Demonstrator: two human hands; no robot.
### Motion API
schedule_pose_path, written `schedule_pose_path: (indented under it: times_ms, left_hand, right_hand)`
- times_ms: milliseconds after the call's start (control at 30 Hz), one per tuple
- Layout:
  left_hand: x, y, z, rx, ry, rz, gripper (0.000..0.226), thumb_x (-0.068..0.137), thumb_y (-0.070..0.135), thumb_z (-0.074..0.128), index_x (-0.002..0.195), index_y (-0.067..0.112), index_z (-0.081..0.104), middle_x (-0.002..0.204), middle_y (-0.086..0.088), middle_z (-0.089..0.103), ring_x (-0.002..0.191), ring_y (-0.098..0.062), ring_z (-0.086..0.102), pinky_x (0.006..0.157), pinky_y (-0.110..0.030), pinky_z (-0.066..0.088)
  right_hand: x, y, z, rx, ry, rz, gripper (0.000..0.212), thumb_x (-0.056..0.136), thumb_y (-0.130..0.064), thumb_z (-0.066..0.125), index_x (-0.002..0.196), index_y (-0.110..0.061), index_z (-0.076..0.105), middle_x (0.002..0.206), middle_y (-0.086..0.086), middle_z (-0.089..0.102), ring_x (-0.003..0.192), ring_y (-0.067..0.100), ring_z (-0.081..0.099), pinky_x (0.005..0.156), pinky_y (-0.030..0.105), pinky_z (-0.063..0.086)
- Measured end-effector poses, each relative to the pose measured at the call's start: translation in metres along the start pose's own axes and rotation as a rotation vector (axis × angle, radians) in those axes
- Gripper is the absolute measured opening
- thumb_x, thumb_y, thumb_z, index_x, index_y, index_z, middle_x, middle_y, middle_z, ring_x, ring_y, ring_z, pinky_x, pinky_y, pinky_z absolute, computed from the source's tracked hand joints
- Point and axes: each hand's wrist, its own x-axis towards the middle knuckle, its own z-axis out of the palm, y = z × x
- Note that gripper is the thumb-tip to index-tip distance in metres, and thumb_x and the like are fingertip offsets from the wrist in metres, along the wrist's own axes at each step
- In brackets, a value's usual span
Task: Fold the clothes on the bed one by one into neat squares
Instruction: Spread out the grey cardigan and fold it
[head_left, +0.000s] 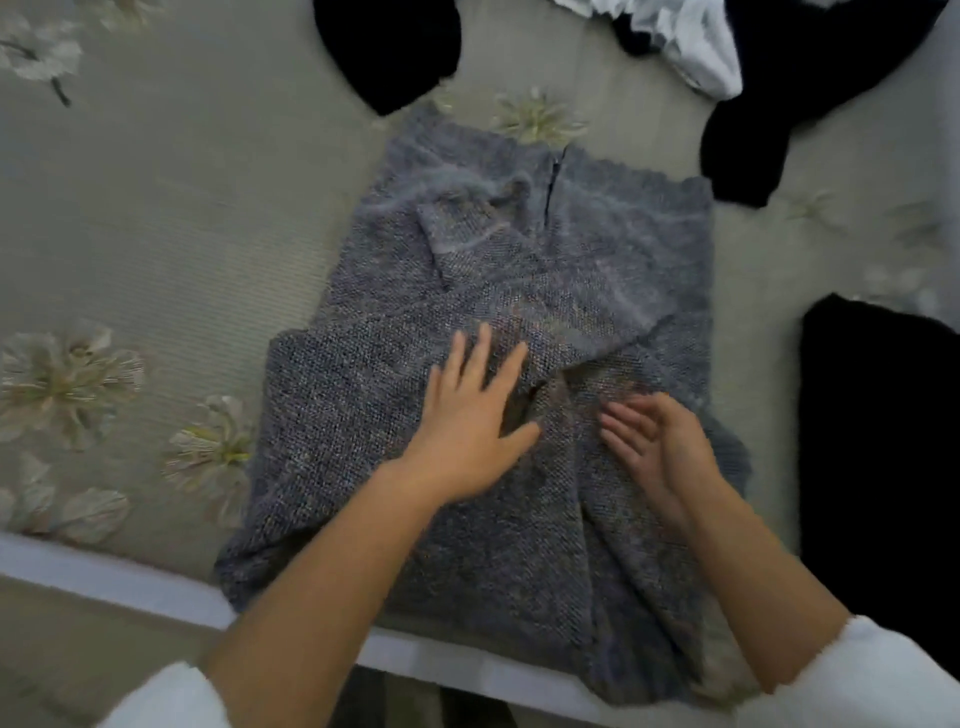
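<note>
both hands (470, 415) seemingly flat on nubbly grey knit (519, 270).

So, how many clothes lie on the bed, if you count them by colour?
Grey: 1, the knit
Black: 3, the far left heap, the far right heap, the near right pile
White: 1, the white cloth
Total: 5, taking each black patch as a separate piece

Head-worn view, steeply downward and close over the bed (156, 208), hands nearest.
</note>
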Motion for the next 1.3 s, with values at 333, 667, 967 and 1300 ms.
schedule_pose_path:
  times_ms: [333,667,967,1300]
  left_hand:
    - [-0.05,-0.081,0.035,0.159,0.072,-0.263,0.087,0.075,0.076,0.026,0.136,0.048,-0.029,0.151,0.004,-0.037,0.137,-0.016,-0.036,0.115,-0.044,-0.014]
    - [-0.055,-0.076,0.061,0.161,0.149,-0.249,0.075,0.076,0.075,0.006,0.141,0.049,-0.022,0.153,0.01,-0.028,0.142,-0.016,-0.027,0.114,-0.047,-0.013]
    - [-0.027,-0.046,0.033,-0.184,0.199,-0.189,0.093,0.067,0.068,0.022,0.152,0.031,0.015,0.16,0.006,-0.002,0.145,-0.011,-0.007,0.116,-0.042,-0.004]
    - [0.156,-0.043,-0.046,-0.46,0.36,-0.487,0.057,0.09,0.04,0.059,0.141,0.048,0.033,0.156,-0.01,0.024,0.142,-0.039,0.016,0.115,-0.049,0.02]
  right_hand:
    - [0.049,-0.033,0.042,-0.112,-0.06,0.011,0.037,0.086,-0.024,0.069,0.115,-0.008,0.052,0.111,0.008,0.062,0.09,0.017,0.063,0.069,0.028,0.055]
    - [0.077,-0.063,0.003,-0.66,0.18,-0.346,0.052,0.085,-0.028,0.065,0.131,-0.008,0.052,0.111,0.003,0.063,0.101,0.022,0.06,0.095,0.034,0.047]
    - [0.01,0.036,-0.053,-1.586,-0.002,-0.653,0.063,0.097,-0.045,0.041,0.152,-0.026,0.018,0.161,-0.003,0.004,0.148,0.016,-0.004,0.118,0.042,0.002]
    - [0.018,0.057,-0.037,-1.566,-0.008,-0.649,0.059,0.095,-0.042,0.04,0.149,-0.026,0.022,0.16,0.0,0.009,0.147,0.02,0.0,0.116,0.045,0.001]
